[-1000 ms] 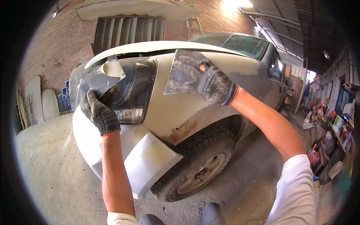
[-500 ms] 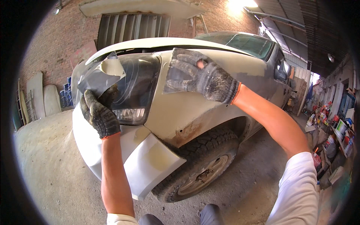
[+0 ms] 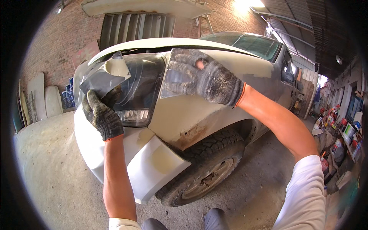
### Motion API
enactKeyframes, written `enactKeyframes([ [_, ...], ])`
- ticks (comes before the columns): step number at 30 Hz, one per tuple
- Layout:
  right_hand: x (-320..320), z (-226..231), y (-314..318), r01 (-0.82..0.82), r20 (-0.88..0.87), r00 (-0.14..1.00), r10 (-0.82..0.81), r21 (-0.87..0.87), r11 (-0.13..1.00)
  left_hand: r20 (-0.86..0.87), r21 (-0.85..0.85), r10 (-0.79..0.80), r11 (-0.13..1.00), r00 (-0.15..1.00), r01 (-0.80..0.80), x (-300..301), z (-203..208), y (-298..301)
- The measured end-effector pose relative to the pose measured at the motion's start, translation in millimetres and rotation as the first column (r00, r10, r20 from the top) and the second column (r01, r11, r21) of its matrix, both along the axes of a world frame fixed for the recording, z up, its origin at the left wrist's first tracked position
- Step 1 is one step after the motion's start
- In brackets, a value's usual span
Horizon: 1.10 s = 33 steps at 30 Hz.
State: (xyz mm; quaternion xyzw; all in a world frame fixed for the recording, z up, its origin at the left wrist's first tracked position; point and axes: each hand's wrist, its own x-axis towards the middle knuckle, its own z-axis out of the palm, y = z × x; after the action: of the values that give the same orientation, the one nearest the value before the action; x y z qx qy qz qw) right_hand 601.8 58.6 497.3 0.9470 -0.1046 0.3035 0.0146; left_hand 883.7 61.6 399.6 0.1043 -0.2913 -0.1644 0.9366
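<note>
My left hand [image 3: 100, 117], in a dark knit glove, grips a thin grey sheet [image 3: 100, 79] in front of the headlight [image 3: 143, 82]. A pale cream lump of filler paste [image 3: 116, 69] sits on that sheet's upper right part. In a matching glove, my right hand [image 3: 209, 78] holds a see-through plastic spreader [image 3: 172, 73] against the front fender [image 3: 172, 115], close to the headlight's edge. The fingers lie stretched along the spreader, and a bare fingertip shows through the glove. Cream, white and bare brownish patches mark the fender.
Below the fender is the front wheel [image 3: 211, 176], with a white bumper corner [image 3: 157, 165] jutting out beside it. The hood [image 3: 165, 43] edge stands slightly raised. Cluttered cans and tools [image 3: 341, 134] line the right wall. Loose panels [image 3: 53, 100] lean at the far left.
My right hand and the plastic spreader have shifted slightly left, toward the headlight. The sheet in my left hand has tilted a little; that hand stays nearly in place.
</note>
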Motion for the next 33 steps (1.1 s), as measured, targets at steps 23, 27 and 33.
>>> enactKeyframes([
  [23, -40.0, -4.1, 10.9, 0.181, -0.068, 0.807, -0.586, -0.917, 0.355, 0.033, -0.009, -0.013, 1.000, 0.999, 0.013, 2.5, -4.5, -1.7],
  [27, -51.7, -6.5, 9.0, 0.174, -0.067, 0.807, -0.587, -0.922, 0.345, 0.016, 0.018, -0.011, 1.000, 1.000, 0.011, 2.2, -4.9, -3.3],
  [33, -65.7, -7.4, 5.5, 0.188, -0.092, 0.759, -0.645, -0.917, 0.351, 0.034, 0.026, 0.016, 1.000, 0.999, -0.017, 2.8, -4.8, -5.4],
])
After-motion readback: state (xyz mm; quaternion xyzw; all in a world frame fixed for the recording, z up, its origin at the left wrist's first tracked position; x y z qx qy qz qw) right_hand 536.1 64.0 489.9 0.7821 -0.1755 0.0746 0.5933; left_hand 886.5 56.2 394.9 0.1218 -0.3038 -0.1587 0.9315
